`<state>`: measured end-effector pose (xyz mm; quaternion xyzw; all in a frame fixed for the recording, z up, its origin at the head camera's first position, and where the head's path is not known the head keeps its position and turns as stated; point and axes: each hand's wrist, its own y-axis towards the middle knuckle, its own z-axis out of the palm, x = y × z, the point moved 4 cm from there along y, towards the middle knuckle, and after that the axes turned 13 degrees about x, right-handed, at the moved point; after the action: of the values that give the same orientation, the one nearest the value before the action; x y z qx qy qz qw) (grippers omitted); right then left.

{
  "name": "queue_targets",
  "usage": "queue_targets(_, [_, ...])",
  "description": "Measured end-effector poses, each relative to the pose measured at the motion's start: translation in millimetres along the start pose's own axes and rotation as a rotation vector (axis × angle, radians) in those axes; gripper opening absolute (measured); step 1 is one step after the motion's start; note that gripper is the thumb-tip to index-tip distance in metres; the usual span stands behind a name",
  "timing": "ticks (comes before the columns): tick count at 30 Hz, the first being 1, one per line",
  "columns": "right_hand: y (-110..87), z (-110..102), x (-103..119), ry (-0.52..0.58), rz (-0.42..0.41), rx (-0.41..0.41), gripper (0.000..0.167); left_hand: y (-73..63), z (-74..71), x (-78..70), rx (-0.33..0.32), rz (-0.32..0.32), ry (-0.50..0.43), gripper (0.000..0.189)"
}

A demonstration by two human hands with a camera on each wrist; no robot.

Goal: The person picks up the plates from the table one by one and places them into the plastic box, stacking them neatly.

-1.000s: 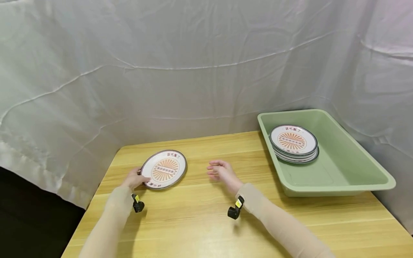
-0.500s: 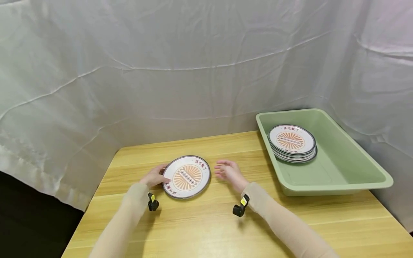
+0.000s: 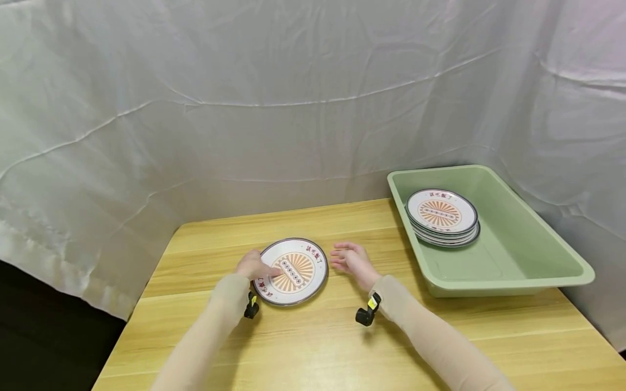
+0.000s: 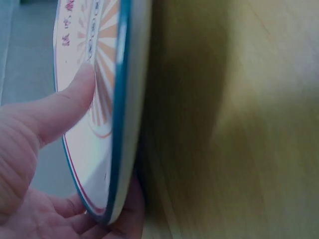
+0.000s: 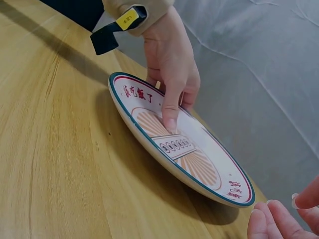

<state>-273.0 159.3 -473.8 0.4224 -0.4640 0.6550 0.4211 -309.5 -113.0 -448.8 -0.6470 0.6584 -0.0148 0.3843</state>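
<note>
In the head view my left hand (image 3: 255,266) grips a round plate (image 3: 302,271) by its left side. The thumb lies across the top face, and in the left wrist view the fingers (image 4: 92,221) curl under the rim. White with a dark blue-green edge, the plate bears an orange sunburst and red lettering. Its underside casts a shadow on the wood in the right wrist view, where it looks tilted. Just right of the plate is my right hand (image 3: 354,264), its fingers loosely bent and holding nothing. Its fingertips (image 5: 256,221) come close to the plate's edge.
At the right stands a green tub (image 3: 494,286) on the wooden table (image 3: 303,347). Inside its left part sits a stack of similar plates (image 3: 442,210). Grey cloth (image 3: 293,136) hangs behind and at both sides.
The plate has come rightward with my left hand, from the table's left side to near my right hand, and has turned a little. My right hand has shifted slightly right.
</note>
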Motion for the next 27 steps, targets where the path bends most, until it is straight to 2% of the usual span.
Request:
queue_targets(4, [-0.1,0,-2,0.013,0.005,0.000,0.041,1.8,0.5,0.0,-0.029,-0.053,0.015,0.067])
queue_targets(8, [0.3,0,-4,0.031,0.017,-0.002,0.043,9.8,2.2,5.7,-0.051,-0.050,-0.005,0.065])
queue_targets(12, [1.4,0,-4,0.040,0.030,0.008,0.044,13.9,5.0,11.3,-0.070,-0.032,-0.037,0.075])
queue_targets(16, [2.7,-1,-3,0.052,0.027,0.008,0.044,14.6,6.8,13.6,-0.083,0.009,-0.111,0.084])
queue_targets(22, [3.0,-4,-4,0.075,0.018,-0.029,0.045,15.7,10.3,17.8,-0.102,0.048,-0.236,0.074])
queue_targets(27, [1.6,-9,-4,0.110,0.005,-0.086,0.045,17.1,13.6,21.5,-0.102,0.049,-0.320,0.070])
